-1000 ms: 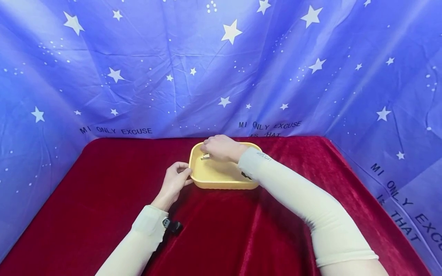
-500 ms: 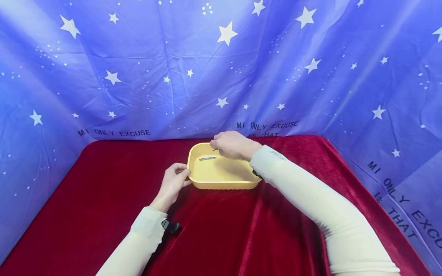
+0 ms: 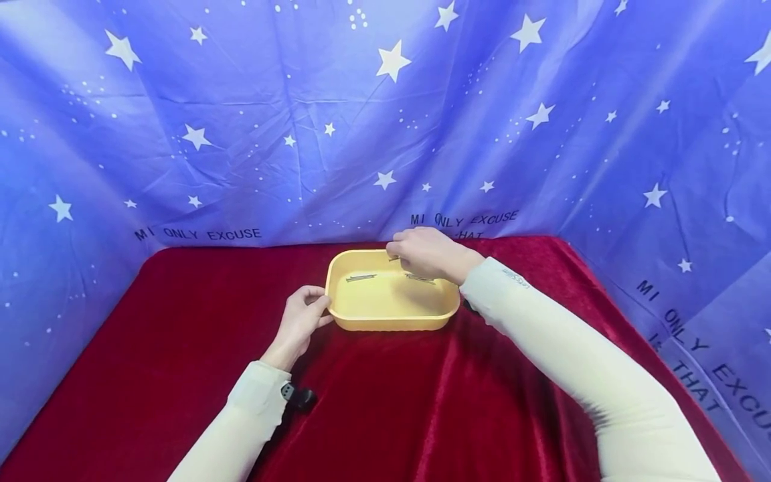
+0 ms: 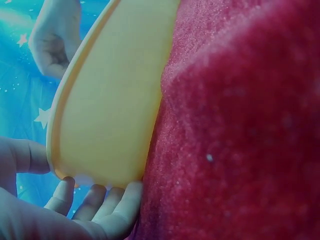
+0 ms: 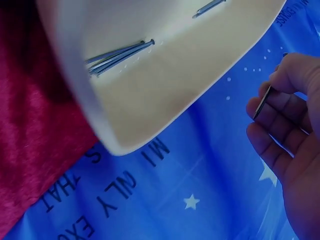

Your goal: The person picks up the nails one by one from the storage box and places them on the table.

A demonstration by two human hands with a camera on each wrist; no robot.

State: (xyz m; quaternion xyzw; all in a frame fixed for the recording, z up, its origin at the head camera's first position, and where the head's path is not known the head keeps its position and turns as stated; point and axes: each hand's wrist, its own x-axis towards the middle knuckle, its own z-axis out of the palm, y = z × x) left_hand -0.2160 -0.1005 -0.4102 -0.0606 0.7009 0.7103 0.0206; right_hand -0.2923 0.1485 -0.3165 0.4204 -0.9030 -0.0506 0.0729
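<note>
A yellow plastic tray sits on the red cloth. At its left end my left hand grips the rim, thumb over the edge and fingers against the outer wall in the left wrist view. Over the tray's far side, my right hand pinches a nail between thumb and fingers. Two small groups of nails lie on the tray floor: left-hand nails and right-hand nails, the latter partly under the right hand. The right wrist view shows several nails bunched side by side.
Red velvet cloth covers the table. Behind it hangs a blue curtain printed with white stars and black lettering, close past the tray's far edge. A black wrist camera is strapped to the left sleeve.
My right hand has moved right and slightly up from the left group of nails, a nail now in its fingers. Both nail groups have come into sight. The left hand stays at the rim.
</note>
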